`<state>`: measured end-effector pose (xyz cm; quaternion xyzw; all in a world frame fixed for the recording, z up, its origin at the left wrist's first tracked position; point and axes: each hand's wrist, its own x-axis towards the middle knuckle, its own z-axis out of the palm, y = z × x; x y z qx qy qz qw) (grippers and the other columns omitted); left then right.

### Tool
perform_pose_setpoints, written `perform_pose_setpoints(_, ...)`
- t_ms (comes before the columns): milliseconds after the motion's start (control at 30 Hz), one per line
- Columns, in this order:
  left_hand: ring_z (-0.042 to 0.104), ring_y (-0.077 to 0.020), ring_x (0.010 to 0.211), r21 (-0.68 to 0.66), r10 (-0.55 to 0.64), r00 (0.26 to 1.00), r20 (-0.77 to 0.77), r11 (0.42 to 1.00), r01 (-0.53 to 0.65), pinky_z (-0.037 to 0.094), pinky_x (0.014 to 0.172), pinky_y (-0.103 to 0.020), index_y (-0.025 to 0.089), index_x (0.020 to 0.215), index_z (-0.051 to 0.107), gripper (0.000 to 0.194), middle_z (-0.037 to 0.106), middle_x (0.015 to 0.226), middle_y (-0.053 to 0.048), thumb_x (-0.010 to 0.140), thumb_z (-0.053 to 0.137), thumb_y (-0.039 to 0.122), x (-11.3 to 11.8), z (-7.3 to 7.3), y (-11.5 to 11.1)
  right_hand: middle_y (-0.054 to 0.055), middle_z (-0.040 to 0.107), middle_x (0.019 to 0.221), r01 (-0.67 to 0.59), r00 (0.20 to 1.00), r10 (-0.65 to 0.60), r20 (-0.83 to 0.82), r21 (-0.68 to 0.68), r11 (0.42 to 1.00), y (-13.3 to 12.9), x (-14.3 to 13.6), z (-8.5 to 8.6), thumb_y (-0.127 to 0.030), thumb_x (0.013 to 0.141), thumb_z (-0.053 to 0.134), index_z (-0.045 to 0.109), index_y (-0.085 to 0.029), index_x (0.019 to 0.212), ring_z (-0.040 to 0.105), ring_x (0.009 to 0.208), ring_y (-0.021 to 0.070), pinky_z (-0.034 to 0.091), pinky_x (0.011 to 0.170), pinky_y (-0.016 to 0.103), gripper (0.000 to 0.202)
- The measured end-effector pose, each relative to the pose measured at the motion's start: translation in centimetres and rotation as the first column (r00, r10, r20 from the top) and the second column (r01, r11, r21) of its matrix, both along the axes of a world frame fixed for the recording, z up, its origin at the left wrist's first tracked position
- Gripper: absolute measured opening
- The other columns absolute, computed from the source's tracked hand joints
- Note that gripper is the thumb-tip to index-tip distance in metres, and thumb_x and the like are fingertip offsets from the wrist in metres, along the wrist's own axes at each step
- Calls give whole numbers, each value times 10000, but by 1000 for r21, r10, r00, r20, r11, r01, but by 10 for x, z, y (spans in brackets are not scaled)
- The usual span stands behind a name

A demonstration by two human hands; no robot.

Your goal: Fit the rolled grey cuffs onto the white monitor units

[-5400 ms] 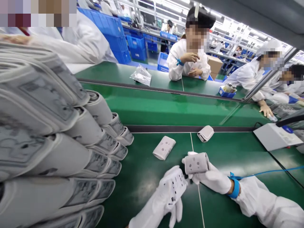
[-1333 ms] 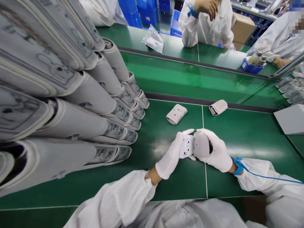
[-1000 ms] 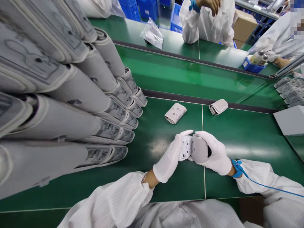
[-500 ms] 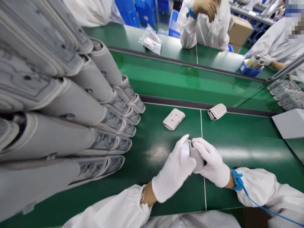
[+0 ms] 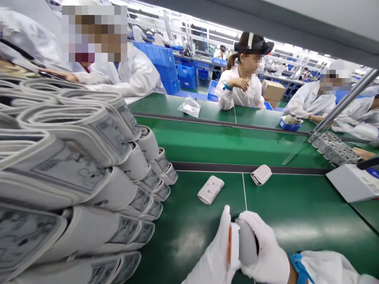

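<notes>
In the head view, both my hands wear white gloves and come together low in the picture over the green bench. My left hand point(image 5: 217, 254) is closed on a white device point(image 5: 235, 244) with an orange edge, which looks like a wrist blood pressure monitor. Curved grey cuff point(image 5: 246, 242) adjoins its right side, and my right hand point(image 5: 268, 252) wraps around that cuff. Beyond my hands lie two loose rolled cuffs, a spotted one point(image 5: 211, 190) and a plain pale one point(image 5: 261, 175). The lower part of my left hand is cut off by the frame.
A tall pile of rolled grey cuffs point(image 5: 100, 165) fills the left side. A green divider with a dark rail point(image 5: 207, 167) crosses behind the bench point(image 5: 304, 213). At right stands a white box-like unit point(image 5: 352, 183). Co-workers sit across, near a clear bag point(image 5: 189, 107) and blue tray point(image 5: 290, 124).
My view has tilted upward, so the bench and my hands sit lower in the picture. The device has turned, and its orange edge now shows. Both hands still hold it.
</notes>
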<state>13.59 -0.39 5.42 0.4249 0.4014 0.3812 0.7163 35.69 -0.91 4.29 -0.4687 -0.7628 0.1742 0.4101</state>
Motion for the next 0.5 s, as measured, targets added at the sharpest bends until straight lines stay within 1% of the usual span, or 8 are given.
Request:
perform_pose_setpoints(67,171,-419,1632,-6,0,999,32,1000,0,410,1259,-464,333,1691,254,1069,389,1707,-54,772,800,369,-2,-3,-2,160,587,1483,37,998,-36,58,-13,999,-5,5,-10,-311,740,803,428,-301,1599,650,1308,417,597,1079,520,937)
perform_pose_setpoints(167,215,-426,1619,-13,-5,999,51,1000,6,469,1212,-481,356,1687,254,1054,386,1710,-35,771,774,374,-4,-4,-6,163,575,1501,38,996,-33,86,-58,998,-9,9,-21,-334,699,867,428,-300,1610,651,1300,430,585,1096,552,1011)
perform_pose_setpoints(233,260,-431,1606,-17,-10,999,38,1000,11,492,1187,-490,369,1685,259,1052,408,1698,-36,762,765,360,-5,-3,-6,164,575,1505,38,998,-33,58,-80,996,-9,9,-24,-350,661,922,436,-302,1612,644,1305,443,573,1112,566,1069)
perform_pose_setpoints(267,275,-434,1600,-18,-12,1000,25,1000,13,491,1185,-494,372,1684,260,1055,418,1692,-40,757,762,351,-5,-2,-6,162,576,1508,38,998,-34,46,-89,995,-9,9,-24,-339,654,932,433,-306,1617,640,1310,445,574,1113,564,1085)
perform_pose_setpoints(333,283,-440,1596,-15,-18,1000,-14,1000,18,463,1207,-499,373,1682,264,1058,412,1695,-50,748,761,338,-5,0,-3,158,578,1515,28,999,-23,47,-97,995,-7,8,-20,-282,684,903,413,-312,1632,641,1315,435,591,1098,542,1067)
perform_pose_setpoints(433,269,-442,1603,1,-44,994,-102,999,44,411,1247,-491,376,1678,274,1061,400,1699,-58,743,774,342,-5,3,1,156,581,1516,-4,997,11,72,-104,995,-4,5,-9,-210,735,808,400,-302,1636,649,1318,405,596,1092,511,994)
perform_pose_setpoints(500,252,-438,1611,19,-73,983,-169,997,77,392,1261,-487,377,1680,267,1074,408,1692,-61,740,785,345,-4,6,3,149,595,1502,-30,998,35,43,-112,993,-1,2,-2,-193,723,777,405,-294,1628,662,1305,390,591,1098,498,983)
